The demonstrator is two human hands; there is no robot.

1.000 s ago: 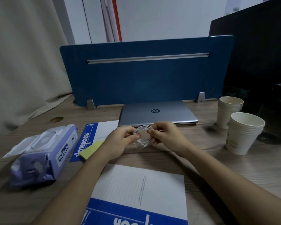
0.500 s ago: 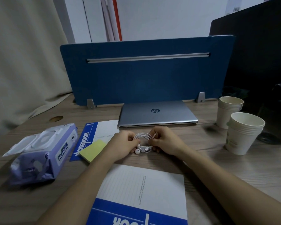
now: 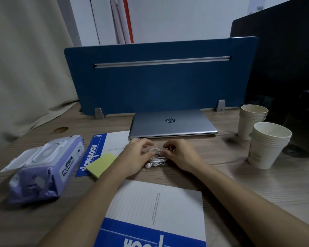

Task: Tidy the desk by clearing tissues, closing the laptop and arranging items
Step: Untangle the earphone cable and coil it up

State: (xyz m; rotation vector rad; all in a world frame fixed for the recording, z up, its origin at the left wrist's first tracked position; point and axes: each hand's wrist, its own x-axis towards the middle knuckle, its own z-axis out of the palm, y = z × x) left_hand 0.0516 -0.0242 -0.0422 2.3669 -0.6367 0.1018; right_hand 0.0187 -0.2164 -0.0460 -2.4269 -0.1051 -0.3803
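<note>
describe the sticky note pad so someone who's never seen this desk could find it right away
Start at the closed silver laptop in front of the blue divider. Come forward and left to the blue-and-white notebook lying between the laptop and the purple wipes pack. The sticky note pad rests on that notebook's near end, the only plain yellow-green square on the desk.

white earphones (image 3: 156, 160), silver laptop (image 3: 171, 124), yellow stickies (image 3: 101, 164), purple wipes pkt (image 3: 48, 172)

The near notebook (image 3: 155, 214) runs off the bottom edge — the earphones' (image 3: 156, 158) cord beside it is partly hidden under both hands.
</note>
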